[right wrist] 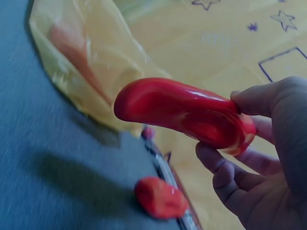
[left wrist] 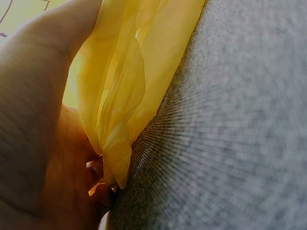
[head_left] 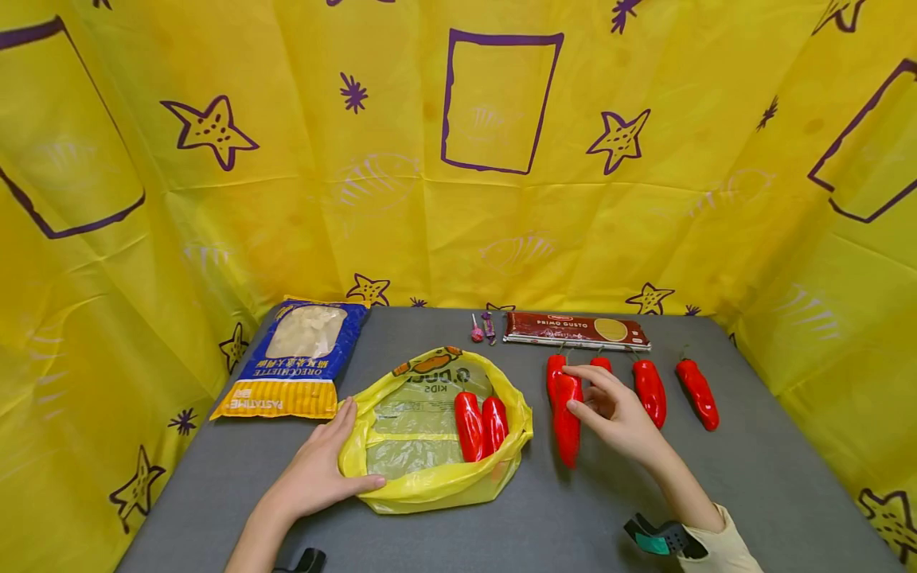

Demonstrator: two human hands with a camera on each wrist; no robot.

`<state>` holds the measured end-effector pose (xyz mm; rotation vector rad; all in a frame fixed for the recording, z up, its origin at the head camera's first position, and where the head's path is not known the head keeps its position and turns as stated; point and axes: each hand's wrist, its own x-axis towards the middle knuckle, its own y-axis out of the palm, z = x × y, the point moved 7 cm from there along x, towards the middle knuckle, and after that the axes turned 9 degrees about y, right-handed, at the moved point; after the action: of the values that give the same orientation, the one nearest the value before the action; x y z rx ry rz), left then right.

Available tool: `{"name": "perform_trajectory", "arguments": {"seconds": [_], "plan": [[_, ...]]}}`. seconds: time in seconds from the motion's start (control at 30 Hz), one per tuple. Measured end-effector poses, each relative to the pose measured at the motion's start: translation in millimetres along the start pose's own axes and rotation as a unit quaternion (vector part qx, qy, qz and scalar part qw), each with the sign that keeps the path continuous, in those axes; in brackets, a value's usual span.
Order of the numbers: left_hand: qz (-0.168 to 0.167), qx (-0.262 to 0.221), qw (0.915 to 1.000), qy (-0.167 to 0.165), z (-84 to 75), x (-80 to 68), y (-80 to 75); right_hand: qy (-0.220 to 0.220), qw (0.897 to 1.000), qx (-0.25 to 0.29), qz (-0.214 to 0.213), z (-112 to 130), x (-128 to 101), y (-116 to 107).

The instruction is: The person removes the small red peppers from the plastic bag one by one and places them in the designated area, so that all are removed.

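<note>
My right hand (head_left: 609, 402) pinches a glossy red chili pepper (head_left: 567, 422) near its upper end, between thumb and fingers. In the right wrist view this pepper (right wrist: 177, 112) hangs above the table, its shadow below. My left hand (head_left: 322, 461) holds the left side of a yellow plastic bag (head_left: 437, 495), its thumb along the front rim. Folds of the bag (left wrist: 124, 91) lie against that hand in the left wrist view. The bag's mouth is spread wide, and two red peppers (head_left: 469, 427) lie inside at its right. Another pepper (head_left: 554, 372) lies partly behind the held one.
Further right on the grey table (head_left: 759, 477) are more red peppers (head_left: 696, 394), one partly hidden by my right hand. A brown Primo Gusto packet (head_left: 573, 328), a lollipop (head_left: 476, 330) and a purple-wrapped candy (head_left: 489, 326) lie behind. An orecchiette bag (head_left: 297, 358) is at back left.
</note>
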<state>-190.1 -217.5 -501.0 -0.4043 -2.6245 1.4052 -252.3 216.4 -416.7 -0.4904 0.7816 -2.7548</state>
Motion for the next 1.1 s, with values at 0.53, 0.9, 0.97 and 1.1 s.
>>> {"name": "perform_trajectory", "arguments": {"seconds": [0.53, 0.9, 0.97, 1.1], "plan": [[-0.002, 0.004, 1.0, 0.001, -0.5, 0.4, -1.5, 0.069, 0.997, 0.004, 0.037, -42, -38, -8], [0.001, 0.005, 1.0, -0.002, 0.2, 0.9, -1.0, 0.128, 0.989, 0.032, 0.06, -66, -48, 4], [0.0, 0.005, 1.0, -0.002, 0.4, 0.7, -0.5, 0.117, 0.99, 0.039, 0.064, -69, -50, 5], [0.0, 0.002, 1.0, -0.002, 0.4, 0.5, 0.1, 0.102, 0.991, 0.051, 0.074, -73, -52, 8]]}}
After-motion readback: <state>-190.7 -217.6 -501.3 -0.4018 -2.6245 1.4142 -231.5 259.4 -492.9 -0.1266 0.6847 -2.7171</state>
